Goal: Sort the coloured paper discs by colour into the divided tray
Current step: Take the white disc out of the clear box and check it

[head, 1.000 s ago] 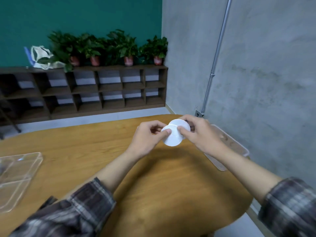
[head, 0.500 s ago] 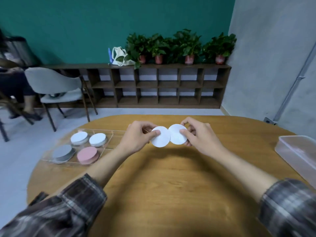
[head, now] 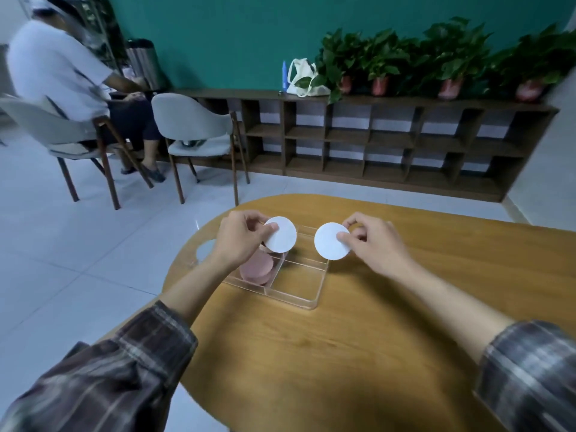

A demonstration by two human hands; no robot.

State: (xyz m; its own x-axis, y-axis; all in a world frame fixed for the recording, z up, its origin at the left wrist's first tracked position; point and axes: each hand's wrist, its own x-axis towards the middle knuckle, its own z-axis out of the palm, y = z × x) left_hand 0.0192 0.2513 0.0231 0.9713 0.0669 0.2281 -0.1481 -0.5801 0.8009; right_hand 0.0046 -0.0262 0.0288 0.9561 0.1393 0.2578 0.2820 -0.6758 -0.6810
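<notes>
**Now, one white disc in each hand over the tray**

A teal wall (head: 218, 42) backs the room, with pale floor tiles (head: 78, 244) below it. A long dark shelf (head: 374, 132) bears potted plants (head: 452, 57). Two grey chairs (head: 193, 126) stand at left, one with a person (head: 62, 76) seated in it.

Nearer is the wooden table (head: 343, 353) with its rounded end. On it lies the clear tray (head: 311, 294), its long axis running left to right and slightly skewed.

The left hand (head: 238, 241) pinches a white disc (head: 282, 236) at its left edge, above the compartment of pink discs (head: 257, 266). The right hand (head: 377, 244) pinches a second disc (head: 330, 246) at its right edge, over the tray's right end.

Both discs are held apart with their flat faces toward the camera (being round, they have no long axis). A grey disc (head: 205, 249) shows at the tray's far left.
</notes>
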